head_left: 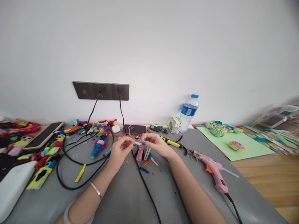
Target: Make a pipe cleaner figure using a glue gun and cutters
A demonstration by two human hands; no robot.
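Note:
My left hand (122,151) and my right hand (156,144) meet above the middle of the grey table, thumb and finger of each pinched. Between the fingertips is a short cream fuzzy piece (138,143), which looks like pipe cleaner. Just beneath, partly hidden by my fingers, are a pink fuzzy piece (140,154) and pale and black strips (147,153). Near them lie short pieces of pipe cleaner: an orange one (146,163), a blue one (144,170) and a cream one (154,161).
A pink glue gun (216,174) lies to the right, with its cord off the front. A water bottle (188,112) and a small box (175,124) stand by the wall. Black cable (70,186) loops on the left, near fuzzy dolls (43,174) and a white power bank (16,189).

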